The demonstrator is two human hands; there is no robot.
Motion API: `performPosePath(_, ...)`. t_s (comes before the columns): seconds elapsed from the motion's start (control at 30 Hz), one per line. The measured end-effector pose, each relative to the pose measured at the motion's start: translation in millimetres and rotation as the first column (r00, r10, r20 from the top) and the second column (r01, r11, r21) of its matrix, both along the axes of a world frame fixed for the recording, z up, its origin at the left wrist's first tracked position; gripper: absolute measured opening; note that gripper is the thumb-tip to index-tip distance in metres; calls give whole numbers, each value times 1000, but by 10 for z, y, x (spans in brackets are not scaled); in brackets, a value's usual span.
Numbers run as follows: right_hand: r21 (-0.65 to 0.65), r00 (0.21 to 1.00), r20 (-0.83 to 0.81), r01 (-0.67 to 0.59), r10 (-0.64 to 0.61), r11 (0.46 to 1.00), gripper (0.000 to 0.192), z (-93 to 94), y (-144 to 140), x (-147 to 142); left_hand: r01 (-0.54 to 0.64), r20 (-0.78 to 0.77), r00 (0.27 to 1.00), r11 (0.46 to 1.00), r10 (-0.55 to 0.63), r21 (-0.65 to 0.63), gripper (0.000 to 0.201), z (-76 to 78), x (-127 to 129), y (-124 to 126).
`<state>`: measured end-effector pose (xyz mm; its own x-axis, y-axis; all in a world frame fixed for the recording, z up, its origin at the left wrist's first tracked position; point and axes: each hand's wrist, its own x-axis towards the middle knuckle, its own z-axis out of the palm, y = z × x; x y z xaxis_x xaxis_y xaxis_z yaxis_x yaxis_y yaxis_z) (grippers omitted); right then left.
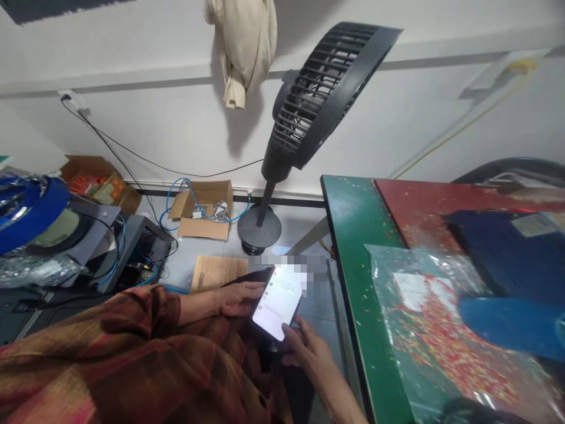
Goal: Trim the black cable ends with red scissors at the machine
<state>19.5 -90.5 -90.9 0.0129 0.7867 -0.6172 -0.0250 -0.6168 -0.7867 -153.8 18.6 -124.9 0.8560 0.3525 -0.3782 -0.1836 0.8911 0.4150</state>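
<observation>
A smartphone (278,303) with a bright, lit screen is held tilted above my lap, to the left of the green table. At its left edge, my left hand (241,297) grips it, with the fingertips partly hidden behind it. My right hand (308,348) holds the lower right corner, thumb at the screen and other fingers curled below. The text on the screen is too small to read, and the upper end is blurred by pixelation. Brown plaid cloth (176,365) covers my left arm and lap.
A black pedestal fan (260,227) stands ahead by the wall. On the green table (353,229) lie a clear plastic bag (384,277) and many red and yellow bits (450,347). Left are an open cardboard box (203,228), cables and grey equipment (143,235). A wooden board (218,271) sits nearby.
</observation>
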Motion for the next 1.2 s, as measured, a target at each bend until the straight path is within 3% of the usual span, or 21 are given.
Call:
performPosePath(0.17,47,987,17,-162,161,986,63,-23,-35,-48,-27,-22,999,1000,27,11,37,51,1,-5)
performPosePath(0.63,68,979,98,-184,177,981,54,7,-21,-51,-21,-28,999,1000,21,16,38,36,-2,-20)
performPosePath(0.87,66,949,231,-236,215,969,47,-8,-33,-61,-19,-10,1000,1000,19,9,39,3,2,-28)
performPosePath(1.03,66,955,204,-231,213,971,48,17,-20,-62,-18,21,1000,1000,17,17,36,-9,4,-31)
performPosePath(1.2,47,951,206,-244,229,969,53,45,-11,-60,-31,10,999,999,31,23,45,-28,-2,-36)
